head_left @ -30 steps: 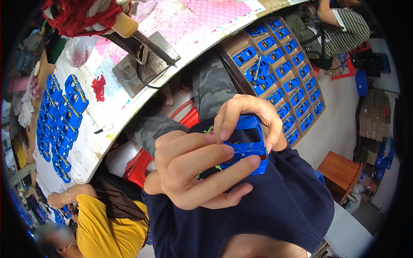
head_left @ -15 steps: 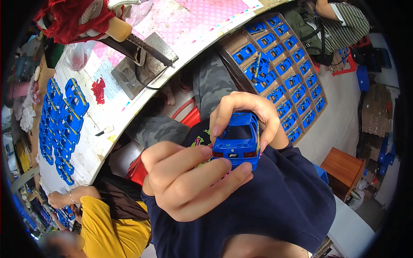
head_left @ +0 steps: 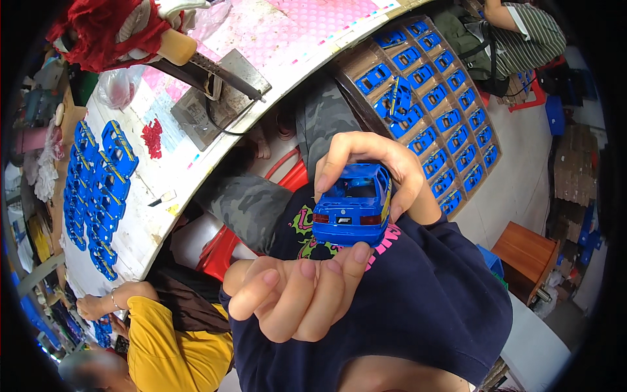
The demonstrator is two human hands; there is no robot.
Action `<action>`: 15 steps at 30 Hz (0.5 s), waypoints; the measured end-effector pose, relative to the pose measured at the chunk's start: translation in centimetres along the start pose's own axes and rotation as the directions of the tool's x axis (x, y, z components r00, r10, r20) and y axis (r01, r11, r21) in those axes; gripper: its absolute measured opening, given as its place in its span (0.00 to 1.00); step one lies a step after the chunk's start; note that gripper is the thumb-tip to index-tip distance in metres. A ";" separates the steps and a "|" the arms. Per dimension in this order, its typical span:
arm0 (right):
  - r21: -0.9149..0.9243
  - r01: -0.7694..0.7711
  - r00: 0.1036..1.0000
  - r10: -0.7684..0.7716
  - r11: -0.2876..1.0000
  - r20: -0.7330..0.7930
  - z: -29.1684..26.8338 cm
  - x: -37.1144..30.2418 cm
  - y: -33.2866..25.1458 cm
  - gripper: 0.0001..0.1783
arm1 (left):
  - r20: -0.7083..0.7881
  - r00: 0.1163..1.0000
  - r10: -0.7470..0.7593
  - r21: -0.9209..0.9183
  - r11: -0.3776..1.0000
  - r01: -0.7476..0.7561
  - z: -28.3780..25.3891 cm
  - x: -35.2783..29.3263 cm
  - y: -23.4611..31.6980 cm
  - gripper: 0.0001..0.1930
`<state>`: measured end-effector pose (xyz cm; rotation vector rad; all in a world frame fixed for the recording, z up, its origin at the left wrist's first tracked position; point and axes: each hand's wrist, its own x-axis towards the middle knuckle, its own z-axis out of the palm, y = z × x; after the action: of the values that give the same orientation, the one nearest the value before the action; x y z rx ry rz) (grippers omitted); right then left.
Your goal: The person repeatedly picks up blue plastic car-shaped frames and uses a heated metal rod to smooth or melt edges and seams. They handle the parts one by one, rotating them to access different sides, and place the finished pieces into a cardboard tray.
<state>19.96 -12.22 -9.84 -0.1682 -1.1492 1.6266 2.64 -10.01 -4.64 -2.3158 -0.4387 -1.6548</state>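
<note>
My right hand (head_left: pixel 382 166) grips a blue toy car body (head_left: pixel 351 212), with fingers around its roof and side. The car's rear points up at me, showing red tail lights, a dark plate and an open rear window. Below it, my left hand (head_left: pixel 300 294) is turned with its fingertips upward, loosely bent and partly apart. One of its fingertips is at the car's lower rear edge; whether it presses there I cannot tell. Nothing is wrapped in that hand.
A cardboard tray (head_left: pixel 499 153) holds rows of blue car bodies at the right. More car bodies (head_left: pixel 108 189) lie on the white table (head_left: pixel 140 232) beside small red parts (head_left: pixel 152 138). A metal arm (head_left: pixel 225 78) with red cloth stands there. A person in yellow (head_left: pixel 153 340) sits at left.
My left hand has come off the car's rear, turning and dropping lower, its fingers loosening. The car has tilted and shifted slightly left in my right hand, showing its whole rear.
</note>
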 end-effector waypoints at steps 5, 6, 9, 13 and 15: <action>-0.021 0.016 0.999 -0.015 1.000 0.037 0.0 0.4 -0.1 0.36 | 0.132 0.985 -0.108 -0.196 0.972 0.133 -0.3 0.8 -0.3 0.06; -0.012 0.003 0.999 -0.003 1.000 0.035 0.0 0.3 -0.1 0.36 | 0.106 0.989 -0.103 -0.212 0.969 0.124 0.0 0.6 -0.4 0.06; -0.006 -0.011 1.000 0.011 1.000 0.020 -0.1 0.2 -0.1 0.36 | 0.050 0.994 -0.099 -0.261 0.959 0.109 0.5 0.1 -0.6 0.08; -0.018 0.020 1.000 -0.020 1.000 0.016 -0.3 0.2 0.0 0.36 | 0.078 0.988 -0.133 -0.274 0.950 0.150 0.5 0.1 -0.8 0.08; -0.020 0.026 1.000 -0.026 0.999 0.017 -0.4 0.2 0.1 0.36 | 0.085 0.984 -0.159 -0.267 0.947 0.176 0.4 0.1 -0.8 0.07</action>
<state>20.08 -11.87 -10.03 -0.1523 -1.1768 1.5965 2.72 -9.07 -4.69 -2.5994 -0.4567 -1.8285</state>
